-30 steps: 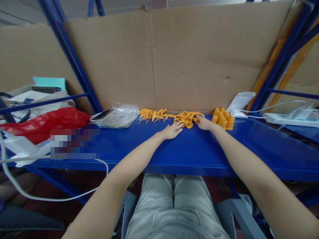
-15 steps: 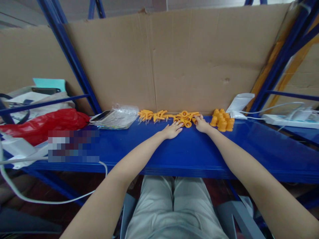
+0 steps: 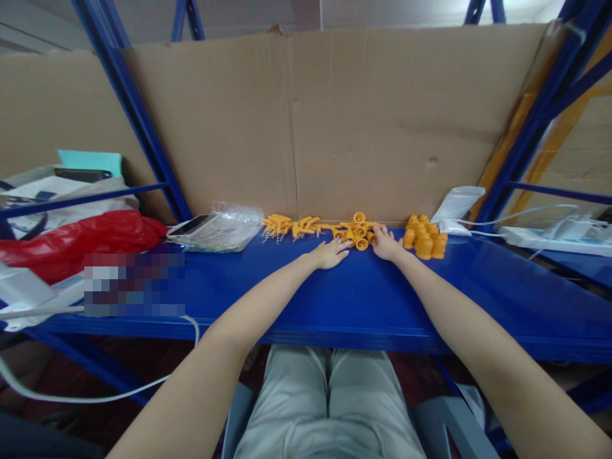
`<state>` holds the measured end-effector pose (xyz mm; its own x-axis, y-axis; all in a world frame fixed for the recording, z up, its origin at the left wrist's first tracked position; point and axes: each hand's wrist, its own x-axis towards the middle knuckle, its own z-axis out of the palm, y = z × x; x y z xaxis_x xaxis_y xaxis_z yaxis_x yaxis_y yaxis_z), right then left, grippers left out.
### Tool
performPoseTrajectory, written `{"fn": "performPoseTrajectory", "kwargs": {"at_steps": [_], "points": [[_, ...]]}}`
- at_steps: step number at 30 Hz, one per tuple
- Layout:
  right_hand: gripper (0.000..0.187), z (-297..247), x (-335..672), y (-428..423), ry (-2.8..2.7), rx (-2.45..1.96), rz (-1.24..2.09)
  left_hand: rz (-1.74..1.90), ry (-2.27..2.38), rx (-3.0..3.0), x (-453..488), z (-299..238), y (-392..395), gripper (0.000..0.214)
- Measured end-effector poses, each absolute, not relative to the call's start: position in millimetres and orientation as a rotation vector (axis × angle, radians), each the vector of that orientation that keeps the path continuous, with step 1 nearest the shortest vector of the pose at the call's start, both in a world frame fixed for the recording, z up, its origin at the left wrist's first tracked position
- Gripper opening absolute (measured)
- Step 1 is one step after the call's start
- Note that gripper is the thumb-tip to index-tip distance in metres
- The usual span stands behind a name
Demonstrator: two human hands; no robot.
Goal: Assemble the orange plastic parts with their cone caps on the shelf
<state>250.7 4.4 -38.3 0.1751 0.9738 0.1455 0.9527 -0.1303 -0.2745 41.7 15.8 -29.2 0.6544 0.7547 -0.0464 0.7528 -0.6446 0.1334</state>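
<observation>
Both my arms reach across a blue metal shelf to a row of small orange plastic parts along the cardboard back wall. My left hand lies palm down, fingers stretched, with its fingertips at a cluster of orange ring-shaped parts. My right hand rests just right of that cluster, fingers spread and touching it. A group of upright orange caps stands to the right of my right hand. Orange pronged pieces with small metal springs lie to the left.
A clear plastic bag over a phone lies left of the orange parts. Further left are a red plastic bag and white cables. A white pouch and a white power strip sit at the right. A large cardboard sheet backs the shelf.
My right hand has slid a little left, away from the upright caps and up to the ring cluster. The left hand stays put. The view has tilted slightly.
</observation>
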Motion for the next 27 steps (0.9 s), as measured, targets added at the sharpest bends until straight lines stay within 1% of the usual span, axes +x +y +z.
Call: {"fn": "performPoseTrajectory", "kwargs": {"at_steps": [8, 14, 18, 23, 27], "points": [[0.069, -34.8, 249.1, 2.7, -1.863, -2.139, 0.06, 0.022, 1.253, 2.715, 43.6, -29.9, 20.9, 0.058], [0.071, -29.1, 241.4, -5.0, -1.889, -2.164, 0.069, 0.058, 1.245, 2.747, 44.3, -34.3, 27.6, 0.059], [0.071, -27.1, 239.5, -7.4, -1.894, -2.163, 0.055, 0.157, 1.181, 2.846, 42.6, -39.9, 34.3, 0.058], [0.07, -29.0, 240.2, -4.6, -1.92, -2.139, 0.043, 0.327, 1.036, 3.008, 39.9, -41.5, 33.0, 0.051], [0.07, -31.1, 241.2, -2.0, -1.94, -2.112, 0.044, 0.439, 1.065, 3.06, 34.3, -33.6, 26.4, 0.046]]}}
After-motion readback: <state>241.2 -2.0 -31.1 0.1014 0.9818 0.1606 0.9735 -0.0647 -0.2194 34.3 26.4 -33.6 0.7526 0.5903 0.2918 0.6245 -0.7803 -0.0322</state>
